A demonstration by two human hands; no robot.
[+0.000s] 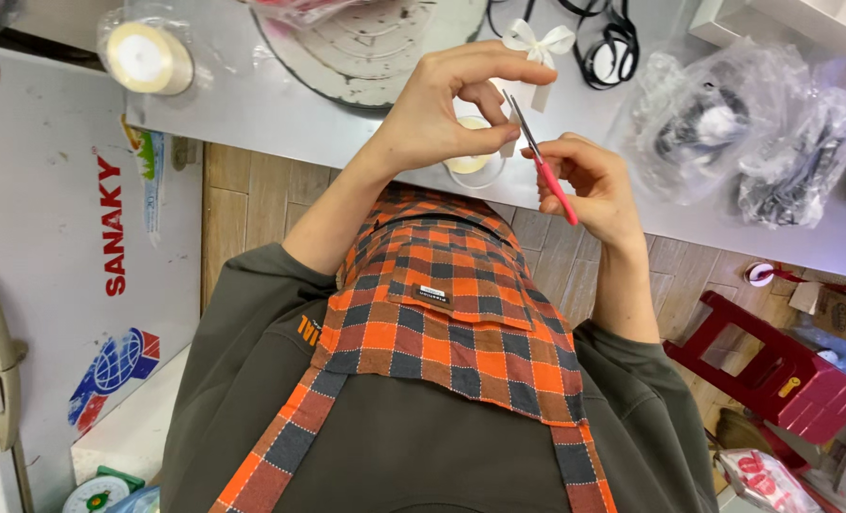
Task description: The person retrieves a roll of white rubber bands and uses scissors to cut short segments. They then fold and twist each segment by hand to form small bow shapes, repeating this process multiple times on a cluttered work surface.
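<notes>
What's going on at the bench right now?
A person in a plaid apron holds a small white ribbon bow pinched in the left hand. The right hand holds pink-handled scissors, blades open at the bow's tail. A ribbon spool and plastic bags lie on the grey table.

Left hand [442, 109] pinching white ribbon bow [538, 43], right hand [584, 185] holding red-handled scissors [543, 166]

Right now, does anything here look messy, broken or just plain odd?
Nothing looks broken or spilled. The left hand pinches a white ribbon bow while the right hand holds pink-handled scissors at its tail. Only a red stool on the floor seems tipped askew, and crumpled plastic bags clutter the table.
</notes>
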